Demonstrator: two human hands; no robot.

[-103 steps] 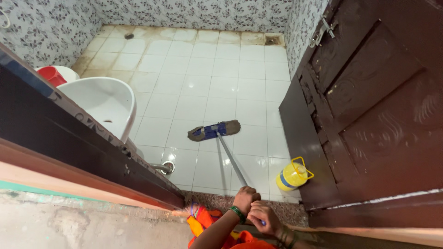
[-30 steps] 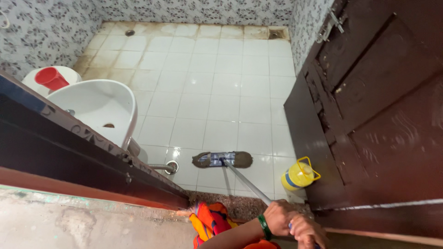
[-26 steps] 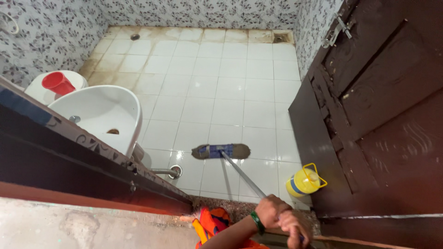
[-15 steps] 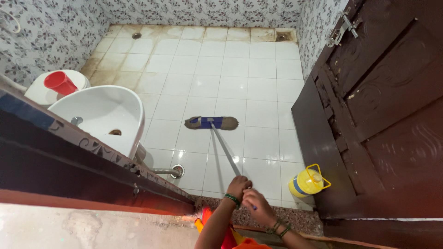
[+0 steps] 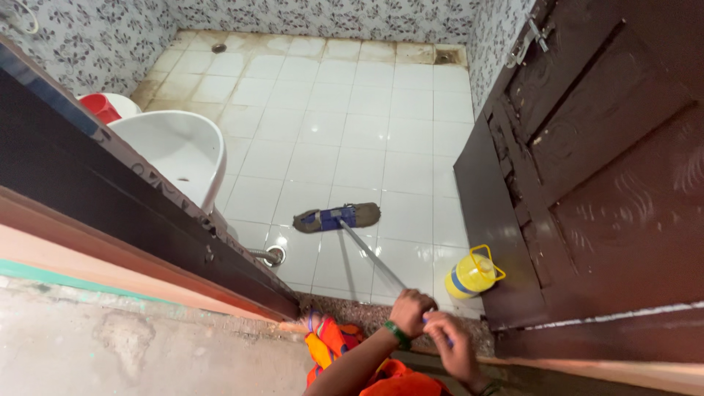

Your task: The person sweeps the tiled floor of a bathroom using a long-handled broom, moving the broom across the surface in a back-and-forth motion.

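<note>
Gripping a flat mop point(image 5: 336, 218) with both hands, a person stands at the doorway of a small tiled bathroom. Their left hand point(image 5: 412, 312) is wrapped around the metal handle point(image 5: 371, 257), a green bangle point(image 5: 398, 334) on that wrist. Their right hand point(image 5: 451, 348) is closed on the handle just behind the left, the two almost touching. From the hands the handle slants forward and left to the mop's blue and brown head, which lies flat on the white floor tiles point(image 5: 352, 139) well ahead of them. Just right of the hands and a little ahead, a yellow container point(image 5: 471, 274) sits against the open dark brown door point(image 5: 587, 191). Farther left of the hands is a white basin point(image 5: 176, 150), with a red mug point(image 5: 99, 107) beyond it.
</note>
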